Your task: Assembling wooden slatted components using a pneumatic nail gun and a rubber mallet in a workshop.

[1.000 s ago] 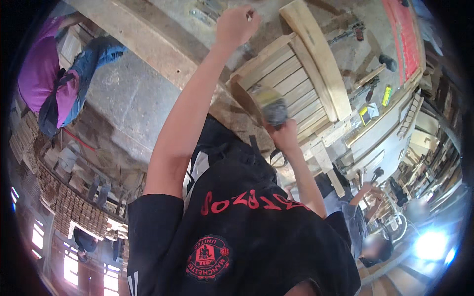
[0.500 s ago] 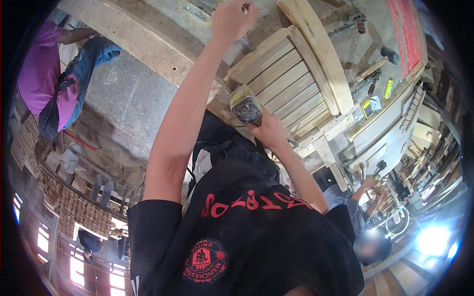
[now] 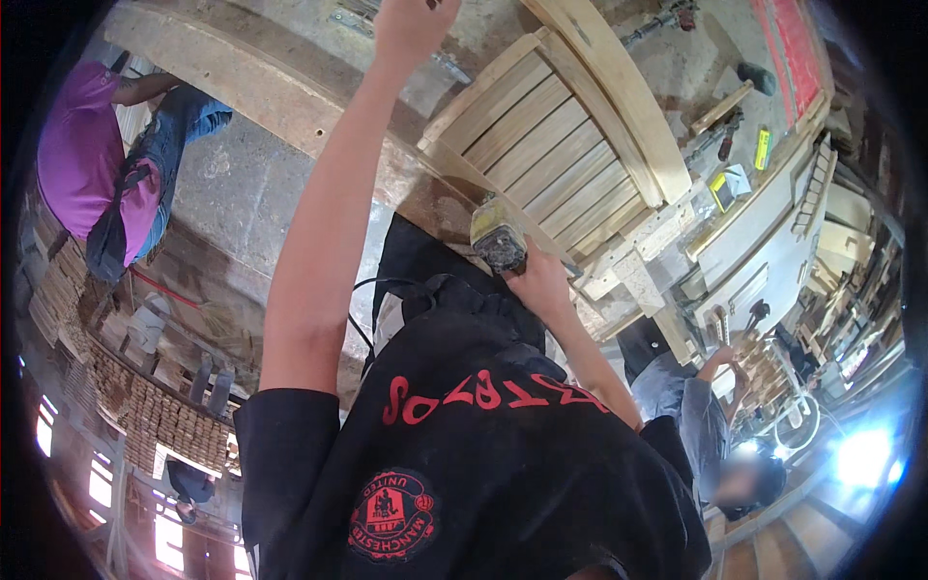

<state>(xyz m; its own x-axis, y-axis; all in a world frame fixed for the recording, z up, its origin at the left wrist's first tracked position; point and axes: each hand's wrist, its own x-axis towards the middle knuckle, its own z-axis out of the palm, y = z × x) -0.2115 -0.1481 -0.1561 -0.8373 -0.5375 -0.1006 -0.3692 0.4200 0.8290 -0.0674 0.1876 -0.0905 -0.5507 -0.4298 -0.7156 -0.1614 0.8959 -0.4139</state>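
Observation:
My right hand (image 3: pixel 543 280) is closed round a dusty, block-headed yellow-and-grey tool (image 3: pixel 499 235). Its exact kind I cannot make out. The tool is beside the near edge of a slatted wooden panel (image 3: pixel 556 145), which lies on the bench with a curved wooden rail (image 3: pixel 619 92) along its far right side. My left hand (image 3: pixel 411 34) reaches to the top edge of the picture, left of the panel. Its fingers are curled and partly cut off, so anything inside them is hidden.
A long wooden beam (image 3: pixel 222 72) runs along the bench at upper left. A mallet (image 3: pixel 739 97), a clamp (image 3: pixel 667 21) and a yellow box (image 3: pixel 722 191) lie at right. One person in purple (image 3: pixel 82 159) is at left; another (image 3: pixel 701 416) is at lower right.
My left hand has shifted left and up, partly out of view. My right hand and the tool now appear slightly lower and farther right; the panel appears shifted up and left.

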